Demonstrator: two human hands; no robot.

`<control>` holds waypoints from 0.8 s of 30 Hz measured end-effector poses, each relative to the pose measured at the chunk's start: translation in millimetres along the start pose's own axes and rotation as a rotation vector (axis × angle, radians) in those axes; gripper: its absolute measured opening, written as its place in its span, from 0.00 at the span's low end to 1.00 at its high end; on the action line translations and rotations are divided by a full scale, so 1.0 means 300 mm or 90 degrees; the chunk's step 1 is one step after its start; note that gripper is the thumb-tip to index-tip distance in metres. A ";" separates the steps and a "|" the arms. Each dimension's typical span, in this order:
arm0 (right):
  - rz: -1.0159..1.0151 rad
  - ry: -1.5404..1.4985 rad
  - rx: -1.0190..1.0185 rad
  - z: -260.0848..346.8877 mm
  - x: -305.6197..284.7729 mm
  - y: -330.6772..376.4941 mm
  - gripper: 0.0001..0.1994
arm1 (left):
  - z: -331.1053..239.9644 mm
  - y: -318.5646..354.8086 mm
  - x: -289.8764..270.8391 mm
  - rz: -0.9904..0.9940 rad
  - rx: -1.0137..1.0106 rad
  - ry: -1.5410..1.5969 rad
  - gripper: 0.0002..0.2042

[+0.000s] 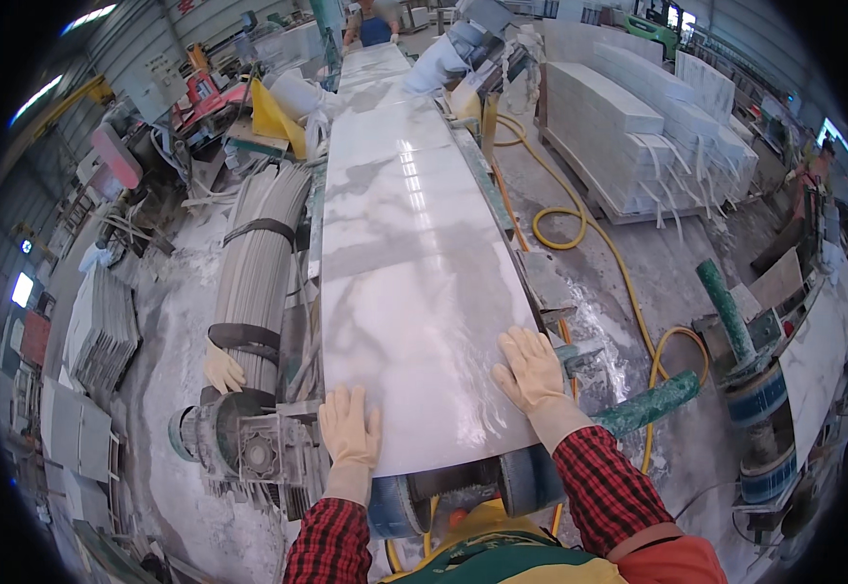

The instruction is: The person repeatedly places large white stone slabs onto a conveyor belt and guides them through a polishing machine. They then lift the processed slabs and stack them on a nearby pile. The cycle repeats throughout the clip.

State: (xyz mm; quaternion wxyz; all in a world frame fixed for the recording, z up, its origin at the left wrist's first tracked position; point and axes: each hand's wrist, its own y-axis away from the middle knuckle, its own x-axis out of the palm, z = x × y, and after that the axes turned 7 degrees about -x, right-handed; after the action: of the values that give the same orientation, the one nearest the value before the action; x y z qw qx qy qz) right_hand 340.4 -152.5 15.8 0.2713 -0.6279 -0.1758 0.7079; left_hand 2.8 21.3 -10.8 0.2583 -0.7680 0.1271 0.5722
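Observation:
A long white marble slab (424,360) with grey veins lies in front of me, its glossy top reflecting the ceiling lights. My left hand (349,428), in a cream rubber glove, rests at the slab's near left edge with its fingers extended forward. Near the opposite edge, my right hand (531,372) wears a matching glove and lies flat with fingers spread. Neither hand grasps anything. Blue rollers (531,479) show beneath the slab's near end. Another cream glove (221,368) sits left of my left hand, above a grey motor and gearbox (258,448).
A strapped bundle of thin strips (260,243) stands left of the slab. A yellow hose (628,282) loops over the floor at right, near stacked stone blocks (628,136). Green posts (649,404) jut out by my right forearm. Another person (375,29) stands at the far end.

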 end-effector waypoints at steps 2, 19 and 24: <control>0.010 -0.014 0.005 0.009 -0.021 -0.008 0.25 | -0.005 0.004 -0.009 0.008 -0.007 0.002 0.29; 0.045 -0.034 0.033 0.041 -0.052 0.011 0.23 | -0.004 0.042 -0.016 -0.015 -0.008 -0.008 0.30; 0.027 -0.019 0.014 0.028 -0.030 0.034 0.23 | -0.015 0.047 -0.028 -0.071 0.016 -0.002 0.29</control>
State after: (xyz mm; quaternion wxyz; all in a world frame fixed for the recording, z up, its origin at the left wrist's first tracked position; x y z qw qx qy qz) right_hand 331.1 -165.3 18.3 0.2599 -0.6180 -0.1587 0.7248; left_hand -3.1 6.3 -5.4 0.2994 -0.7696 0.0905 0.5567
